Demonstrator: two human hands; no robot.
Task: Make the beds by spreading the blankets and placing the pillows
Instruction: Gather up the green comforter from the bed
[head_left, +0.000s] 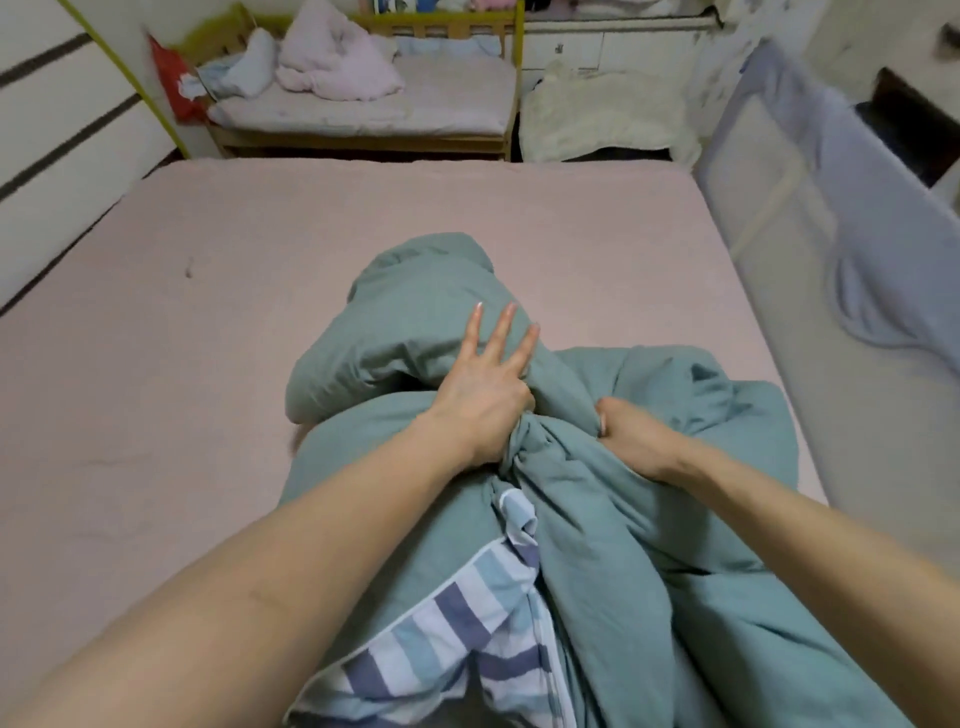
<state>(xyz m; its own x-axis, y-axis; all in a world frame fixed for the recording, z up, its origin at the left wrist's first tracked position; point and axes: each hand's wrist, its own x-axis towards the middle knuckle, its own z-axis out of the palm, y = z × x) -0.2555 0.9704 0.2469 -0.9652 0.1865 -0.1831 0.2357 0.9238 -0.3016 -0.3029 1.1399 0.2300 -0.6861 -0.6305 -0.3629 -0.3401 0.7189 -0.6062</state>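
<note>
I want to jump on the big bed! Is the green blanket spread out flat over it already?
No, the green blanket sits bunched in a heap near the front, gripped by both hands, and most of the pink sheet is bare.

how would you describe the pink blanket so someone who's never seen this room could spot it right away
Look past the big bed with the pale pink sheet to the small wooden cot against the far wall. The pink blanket lies crumpled in a heap on the cot's mattress, toward its left end. The bundle right beside it is pale blue, not pink.
</note>
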